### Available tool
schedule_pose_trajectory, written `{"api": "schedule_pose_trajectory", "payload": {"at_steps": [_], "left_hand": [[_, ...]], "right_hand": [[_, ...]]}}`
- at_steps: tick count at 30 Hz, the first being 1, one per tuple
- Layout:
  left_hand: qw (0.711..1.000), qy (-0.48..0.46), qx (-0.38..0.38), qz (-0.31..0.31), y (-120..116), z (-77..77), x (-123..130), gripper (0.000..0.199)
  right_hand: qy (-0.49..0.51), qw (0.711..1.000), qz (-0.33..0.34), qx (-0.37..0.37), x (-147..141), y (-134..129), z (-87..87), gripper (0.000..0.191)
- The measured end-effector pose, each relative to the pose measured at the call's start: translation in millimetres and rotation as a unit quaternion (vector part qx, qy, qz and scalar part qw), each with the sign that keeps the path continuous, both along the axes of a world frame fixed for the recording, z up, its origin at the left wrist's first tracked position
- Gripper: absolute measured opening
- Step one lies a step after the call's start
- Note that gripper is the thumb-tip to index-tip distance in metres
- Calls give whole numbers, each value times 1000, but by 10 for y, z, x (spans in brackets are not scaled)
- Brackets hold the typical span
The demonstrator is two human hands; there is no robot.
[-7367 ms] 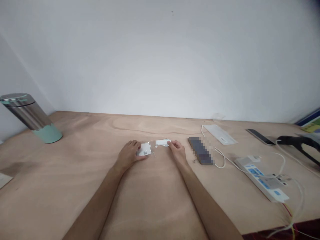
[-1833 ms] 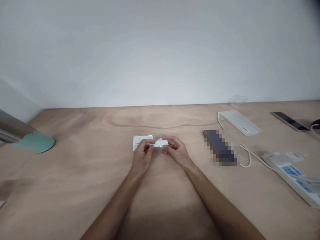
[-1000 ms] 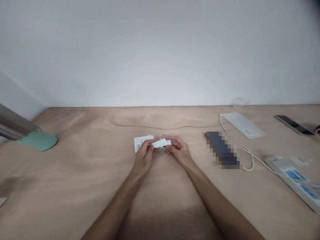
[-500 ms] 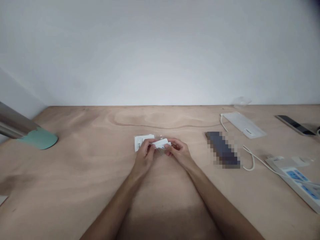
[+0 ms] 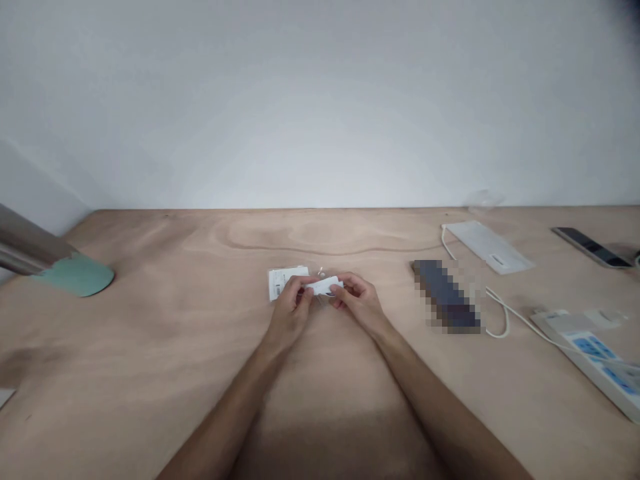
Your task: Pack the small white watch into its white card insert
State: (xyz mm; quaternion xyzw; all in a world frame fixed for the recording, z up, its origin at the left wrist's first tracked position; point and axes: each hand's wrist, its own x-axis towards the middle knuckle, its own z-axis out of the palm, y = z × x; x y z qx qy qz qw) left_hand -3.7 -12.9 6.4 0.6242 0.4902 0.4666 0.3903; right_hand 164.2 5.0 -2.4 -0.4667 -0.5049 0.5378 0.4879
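Counter (image 5: 165,360) stretches away to its back edge along the wall (image 5: 320,100), well beyond the left hand (image 5: 291,305) and right hand (image 5: 359,301), which pinch a white piece (image 5: 321,287) between them; just left, a printed card (image 5: 279,283) lies seemingly inside clear plastic (image 5: 320,271).

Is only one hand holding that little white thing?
No, the left hand and the right hand both hold the small white piece.
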Motion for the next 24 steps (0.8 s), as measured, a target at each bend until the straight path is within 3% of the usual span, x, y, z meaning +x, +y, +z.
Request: {"api": "schedule_pose_trajectory", "payload": {"at_steps": [18, 24], "left_hand": [[997, 49, 41, -33, -10, 42, 2, 19], [996, 68, 35, -53, -20, 83, 16, 21]], "right_hand": [[-10, 1000, 10, -20, -29, -82, 163, 25], [-61, 998, -24, 2, -28, -97, 183, 13]]}}
